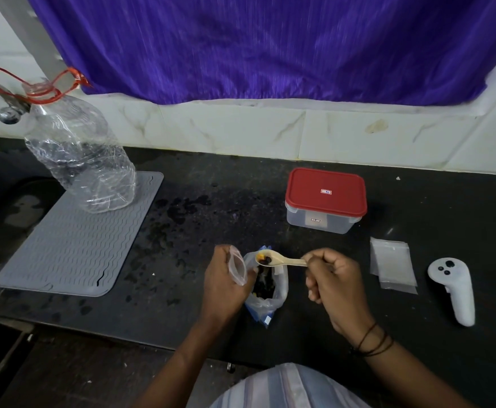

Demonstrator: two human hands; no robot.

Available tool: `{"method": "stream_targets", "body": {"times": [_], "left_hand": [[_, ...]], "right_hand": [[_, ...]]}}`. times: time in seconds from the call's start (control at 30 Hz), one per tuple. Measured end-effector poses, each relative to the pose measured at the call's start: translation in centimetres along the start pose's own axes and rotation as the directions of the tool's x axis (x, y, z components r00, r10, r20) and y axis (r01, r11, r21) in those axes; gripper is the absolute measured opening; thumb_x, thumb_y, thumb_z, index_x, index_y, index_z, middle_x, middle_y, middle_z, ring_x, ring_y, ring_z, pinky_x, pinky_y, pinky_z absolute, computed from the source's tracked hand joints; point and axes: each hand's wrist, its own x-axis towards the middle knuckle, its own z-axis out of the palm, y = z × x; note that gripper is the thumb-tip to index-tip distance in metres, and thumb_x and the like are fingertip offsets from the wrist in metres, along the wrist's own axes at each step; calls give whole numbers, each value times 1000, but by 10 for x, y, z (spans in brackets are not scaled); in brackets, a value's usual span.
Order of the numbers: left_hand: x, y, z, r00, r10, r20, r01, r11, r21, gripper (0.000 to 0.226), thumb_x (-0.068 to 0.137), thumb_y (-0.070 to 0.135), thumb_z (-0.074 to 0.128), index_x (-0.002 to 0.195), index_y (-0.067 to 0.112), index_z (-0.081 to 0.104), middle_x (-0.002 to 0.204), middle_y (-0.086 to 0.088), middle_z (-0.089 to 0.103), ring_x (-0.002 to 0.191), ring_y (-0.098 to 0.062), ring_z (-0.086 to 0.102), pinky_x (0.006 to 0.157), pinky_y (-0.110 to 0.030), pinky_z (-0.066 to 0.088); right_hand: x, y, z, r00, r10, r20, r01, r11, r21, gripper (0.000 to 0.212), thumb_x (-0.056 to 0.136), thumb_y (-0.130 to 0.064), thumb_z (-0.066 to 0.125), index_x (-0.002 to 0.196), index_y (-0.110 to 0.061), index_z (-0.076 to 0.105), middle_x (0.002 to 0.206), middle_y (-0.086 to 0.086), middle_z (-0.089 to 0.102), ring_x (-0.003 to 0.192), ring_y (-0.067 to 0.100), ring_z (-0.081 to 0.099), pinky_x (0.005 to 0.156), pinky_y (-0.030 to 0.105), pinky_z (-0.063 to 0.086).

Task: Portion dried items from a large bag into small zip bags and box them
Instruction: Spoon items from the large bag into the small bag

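Large bag (pixel 266 290) between hands, box (pixel 325 201) beyond.

Loaded spoon (pixel 276 258) over large bag (pixel 267 285)

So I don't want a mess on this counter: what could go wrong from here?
1. The spoon is heaped with dried items; on the way to the small zip bag in the left hand, some could drop onto the black counter.
2. The zip bag's mouth looks narrow, so a tilted spoon may miss.
3. The large bag stands open and unsupported; a nudge from the right hand might tip it.
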Motion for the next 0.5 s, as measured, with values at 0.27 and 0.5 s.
{"method": "stream_targets", "body": {"times": [0.27, 0.5], "left_hand": [[1, -7, 11, 998, 65, 25, -67, 994, 84, 34, 80, 23, 72, 92, 36, 43, 81, 7, 58, 74, -10, 60, 61, -25, 47], [-5, -1, 12, 984, 175, 27, -176, 982, 70, 25, 78, 25, 68, 86, 33, 45, 78, 12, 55, 73, -4, 56, 60, -14, 41]], "right_hand": [[-4, -6, 14, 969, -225, 106, 247, 924, -291, 16, 90, -11, 59, 79, -15, 70, 53, 2, 60, 42, 9, 52, 43, 27, 46], [-4, 5, 25, 554, -533, 639, 817, 202, -540, 10, 88, -19, 52, 91, -18, 61, 70, -4, 61, 56, 8, 55, 47, 27, 50]]}}
